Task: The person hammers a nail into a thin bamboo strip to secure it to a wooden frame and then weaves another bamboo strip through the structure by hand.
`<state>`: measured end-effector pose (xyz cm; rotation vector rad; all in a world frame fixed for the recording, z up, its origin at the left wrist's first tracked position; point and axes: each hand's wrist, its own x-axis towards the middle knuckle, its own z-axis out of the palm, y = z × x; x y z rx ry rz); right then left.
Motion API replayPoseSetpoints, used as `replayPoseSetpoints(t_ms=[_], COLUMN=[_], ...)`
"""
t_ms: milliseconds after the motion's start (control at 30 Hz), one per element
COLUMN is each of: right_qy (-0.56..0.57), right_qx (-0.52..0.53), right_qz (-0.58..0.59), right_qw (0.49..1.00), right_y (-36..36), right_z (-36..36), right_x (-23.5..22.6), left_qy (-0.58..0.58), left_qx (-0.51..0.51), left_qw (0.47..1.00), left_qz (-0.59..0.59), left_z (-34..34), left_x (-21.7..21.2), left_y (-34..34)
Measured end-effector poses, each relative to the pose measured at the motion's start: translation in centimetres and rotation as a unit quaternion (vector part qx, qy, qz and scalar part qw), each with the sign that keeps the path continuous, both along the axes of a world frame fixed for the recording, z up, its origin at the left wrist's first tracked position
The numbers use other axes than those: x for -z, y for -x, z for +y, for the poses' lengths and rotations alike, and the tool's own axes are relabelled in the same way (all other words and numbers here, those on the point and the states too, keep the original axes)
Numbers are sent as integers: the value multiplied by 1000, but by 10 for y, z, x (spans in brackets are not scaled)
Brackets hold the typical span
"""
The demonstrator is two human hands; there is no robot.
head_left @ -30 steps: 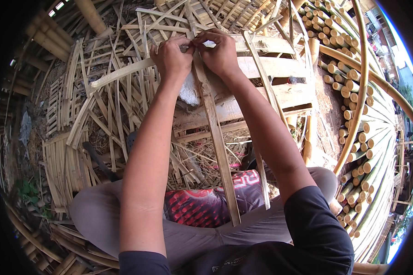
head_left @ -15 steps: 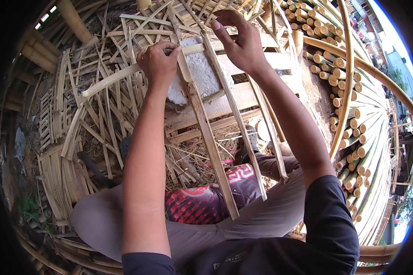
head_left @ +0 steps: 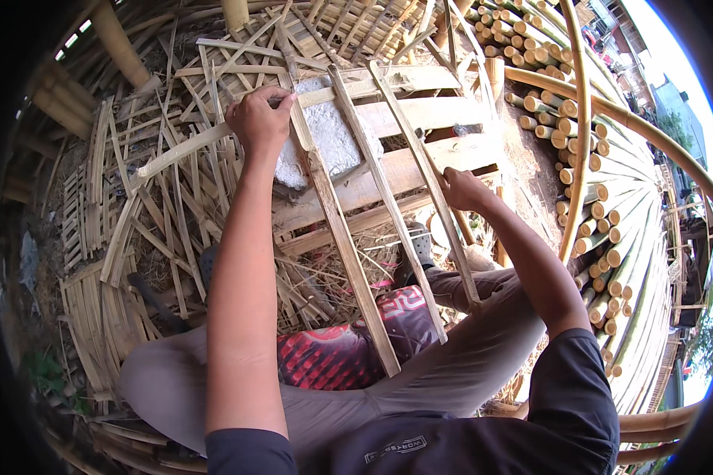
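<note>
My left hand (head_left: 260, 125) is closed in a pinch on a flat bamboo cross strip (head_left: 184, 149), right beside its crossing with the left bamboo slat (head_left: 337, 214). Three long slats run from the far side toward my lap: that one, a middle slat (head_left: 390, 194) and a right slat (head_left: 410, 131). All of them cross the strip near their far ends. My right hand (head_left: 469, 190) is closed around the right slat about midway along; its fingertips are partly hidden. Under the crossings lies a rough pale concrete block (head_left: 325, 131) on wooden planks (head_left: 459, 152).
Loose bamboo strips (head_left: 166, 214) are heaped on the left. Stacked bamboo poles (head_left: 610, 222) fill the right, behind a curved pole (head_left: 582, 142). A dark red patterned cloth (head_left: 333, 352) lies between my legs, below the slats' near ends. A dark-handled tool (head_left: 154, 301) rests near my left knee.
My right hand has come from above the far end of the slats down and to the right, and now grips the right slat. My left hand keeps its pinch on the cross strip.
</note>
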<state>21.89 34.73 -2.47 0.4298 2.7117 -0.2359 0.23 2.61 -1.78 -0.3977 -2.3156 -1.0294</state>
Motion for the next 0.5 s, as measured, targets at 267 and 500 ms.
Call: replayPoseSetpoints(t_ms=[267,500], right_qy=[186,233], right_qx=[215,131], right_qz=[122,348], right_qw=[951,898], right_y=[-10,3], right_z=[13,-10], right_x=[-4,-83], left_qy=[-17,-10], left_qx=[1,-1], left_qw=[999,999], left_qz=[-29,-32], left_z=[6,8], left_x=[-5,-6], left_y=[-7,-10])
